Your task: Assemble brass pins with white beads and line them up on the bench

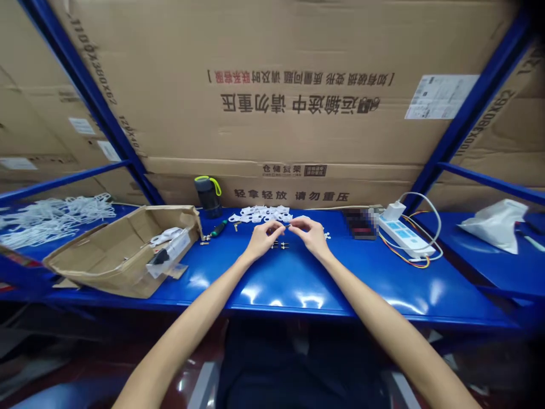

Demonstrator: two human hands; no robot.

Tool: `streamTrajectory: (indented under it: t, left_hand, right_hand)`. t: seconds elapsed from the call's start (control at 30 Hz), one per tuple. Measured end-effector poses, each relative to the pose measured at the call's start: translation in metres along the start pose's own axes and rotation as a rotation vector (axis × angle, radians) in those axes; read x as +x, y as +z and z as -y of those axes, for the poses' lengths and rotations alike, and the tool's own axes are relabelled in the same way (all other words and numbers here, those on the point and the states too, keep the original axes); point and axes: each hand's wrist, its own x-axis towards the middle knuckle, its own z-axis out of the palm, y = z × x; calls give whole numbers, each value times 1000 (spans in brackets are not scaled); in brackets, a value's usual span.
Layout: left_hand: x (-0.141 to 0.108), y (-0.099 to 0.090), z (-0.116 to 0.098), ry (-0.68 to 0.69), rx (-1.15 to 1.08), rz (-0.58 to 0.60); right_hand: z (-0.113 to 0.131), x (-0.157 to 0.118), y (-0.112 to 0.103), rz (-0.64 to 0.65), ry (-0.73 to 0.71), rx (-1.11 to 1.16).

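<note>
A white power strip and black flask

I'm sitting at a workbench in what looks like a storeroom workshop — the bench is a blue steel shelving rack, with flat cartons printed in Chinese stacked along its far side. An open cardboard box sits left, a power strip lies right — and loose white plastic parts are heaped between.

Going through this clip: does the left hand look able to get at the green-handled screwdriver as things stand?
Probably yes. The left hand sits just right of the green-handled screwdriver, and only blue shelf top shows between them. The white plastic pieces lie farther back, out of the path.
</note>
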Motion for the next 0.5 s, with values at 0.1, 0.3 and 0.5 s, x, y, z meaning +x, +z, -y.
streamTrajectory:
  t: [0.1, 0.3, 0.5]
  left_hand:
    - [0, 0, -2, 17, 2, 6]
    - [0, 0, -4, 35, 19, -5]
    - [-1, -2, -3, 39, 22, 4]
  right_hand:
    - [1, -1, -1, 6, -14, -18]
    - [2, -2, -2, 24, -67, -55]
    - [4, -3, -3, 32, -102, -119]
